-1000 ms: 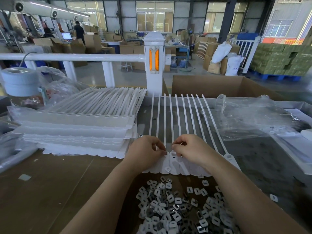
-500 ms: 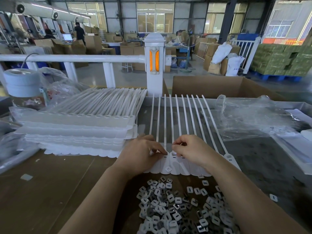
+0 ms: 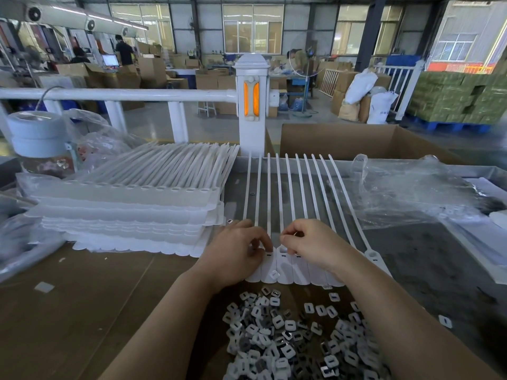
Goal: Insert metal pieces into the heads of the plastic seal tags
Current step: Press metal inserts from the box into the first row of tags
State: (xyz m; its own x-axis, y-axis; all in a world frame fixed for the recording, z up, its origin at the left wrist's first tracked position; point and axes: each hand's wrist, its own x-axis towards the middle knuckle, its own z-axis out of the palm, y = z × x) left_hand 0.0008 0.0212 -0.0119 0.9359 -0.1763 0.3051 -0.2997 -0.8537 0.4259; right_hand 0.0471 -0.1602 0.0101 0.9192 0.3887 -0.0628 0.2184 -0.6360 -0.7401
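Note:
A strip of white plastic seal tags (image 3: 285, 266) lies in front of me, heads joined side by side and the long tails (image 3: 288, 187) running away from me. My left hand (image 3: 238, 252) has curled fingers and pinches at one head near the middle of the strip. My right hand (image 3: 311, 242) is just to its right, thumb and forefinger pinched together over the neighbouring head. Something small and pale shows inside its curled fingers. One loose metal piece (image 3: 274, 274) lies on the heads. A pile of metal pieces (image 3: 296, 341) sits between my forearms.
A tall stack of tag strips (image 3: 131, 212) stands to the left of the hands. Crumpled clear plastic bags (image 3: 406, 193) lie to the right. An open cardboard box (image 3: 356, 141) and a white railing post (image 3: 251, 105) stand behind the table. Tape rolls (image 3: 38, 133) are at far left.
My left hand has edged slightly right along the heads, its fingertips closing toward the right hand. The right hand has stayed almost in place.

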